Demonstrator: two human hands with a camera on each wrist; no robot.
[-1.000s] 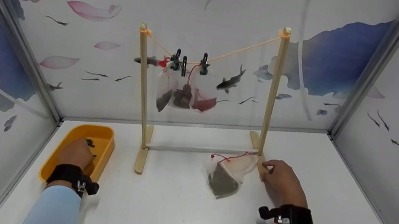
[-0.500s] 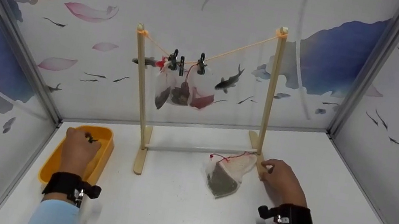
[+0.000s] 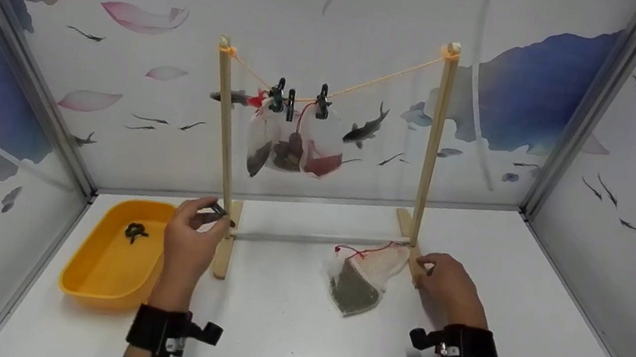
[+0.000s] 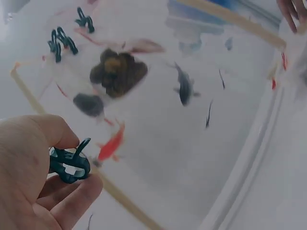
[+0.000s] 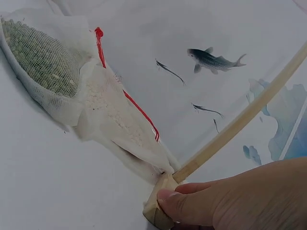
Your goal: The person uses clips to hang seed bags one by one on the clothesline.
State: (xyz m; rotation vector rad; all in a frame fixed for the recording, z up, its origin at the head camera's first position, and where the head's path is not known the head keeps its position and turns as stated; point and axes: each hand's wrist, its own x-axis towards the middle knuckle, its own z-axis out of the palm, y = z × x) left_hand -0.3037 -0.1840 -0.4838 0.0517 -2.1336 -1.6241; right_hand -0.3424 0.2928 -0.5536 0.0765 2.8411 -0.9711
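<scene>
My left hand (image 3: 189,247) pinches a dark green spring clip (image 4: 71,165) between thumb and fingers, close to the lower left post of a wooden drying rack (image 3: 433,153). With thumb and fingers my right hand (image 3: 455,289) grips the rack's right foot (image 5: 160,203). Beside that foot a gauze drawstring bag (image 3: 356,287) lies on the table; green dried bits show through its mesh (image 5: 45,62), and its red cord is loose. From the rack's sagging orange string (image 3: 389,81) hang several filled gauze bags (image 3: 288,154), under dark clips (image 3: 323,102).
A yellow tray (image 3: 72,276) stands at the left of the white table (image 3: 286,356), with dark green clips (image 3: 135,231) inside. Walls printed with fish and petals enclose the table at the back and both sides. A white rod (image 3: 314,237) joins the rack's feet.
My left hand has come out of the yellow tray with a clip and moved right to the rack's left post. The right hand stays on the rack's foot.
</scene>
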